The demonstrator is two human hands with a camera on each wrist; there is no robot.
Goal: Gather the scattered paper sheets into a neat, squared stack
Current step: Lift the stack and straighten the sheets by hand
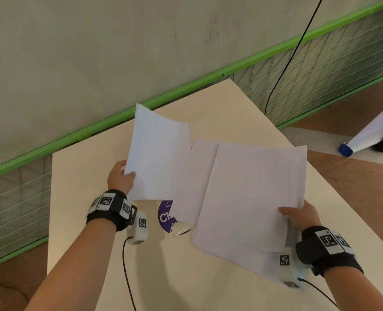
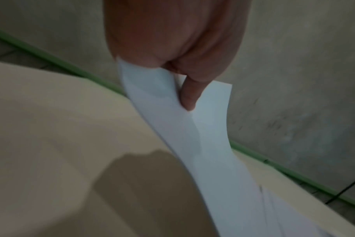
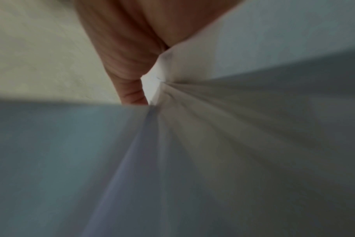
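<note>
A pale desk (image 1: 208,104) stood against a green-railed mesh fence (image 1: 320,70) and grey wall (image 1: 96,52). Left grip (image 1: 121,178) pinched 1 sheet (image 1: 159,158); right grip (image 1: 302,216) held fanned sheets (image 1: 249,194) above it.

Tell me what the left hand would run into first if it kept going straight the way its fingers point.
Nothing solid, probably. The left hand pinches a curled sheet at its near corner and points along it toward the table's far edge. Beyond that edge come the green rail and the wall; depth is unclear.
</note>
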